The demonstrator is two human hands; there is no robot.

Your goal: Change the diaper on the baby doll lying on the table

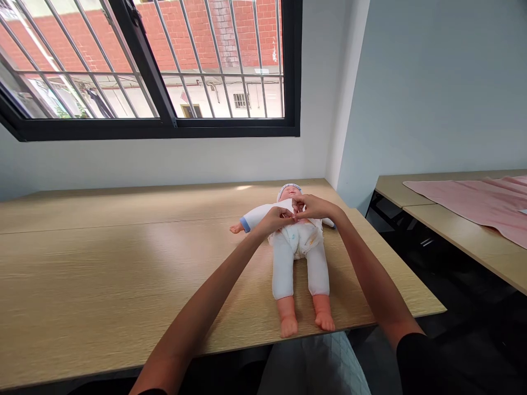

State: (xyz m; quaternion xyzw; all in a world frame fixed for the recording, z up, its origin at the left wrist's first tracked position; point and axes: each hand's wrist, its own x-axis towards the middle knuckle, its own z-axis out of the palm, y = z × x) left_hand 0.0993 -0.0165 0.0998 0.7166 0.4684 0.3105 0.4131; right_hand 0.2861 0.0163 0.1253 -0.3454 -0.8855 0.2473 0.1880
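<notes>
A baby doll (pixel 283 274) lies on its back on the table, head away from me and feet near the front edge. It wears a white top (pixel 261 214) with blue cuffs, a cap (pixel 284 188) and a printed diaper (pixel 302 239). My left hand (pixel 278 220) is closed in a pinch at the doll's belly, on the front of the top. Right beside it, my right hand (pixel 313 207) is bent over the chest, its fingers pinching the same cloth. The fingertips nearly meet, and exactly what lies between them is partly hidden.
The wooden table (pixel 123 274) stretches left below a barred window (pixel 222 60). At the right, across a dark gap, a second table (pixel 461 230) carries a pink cloth (pixel 473 203). A wall corner stands behind the doll's head.
</notes>
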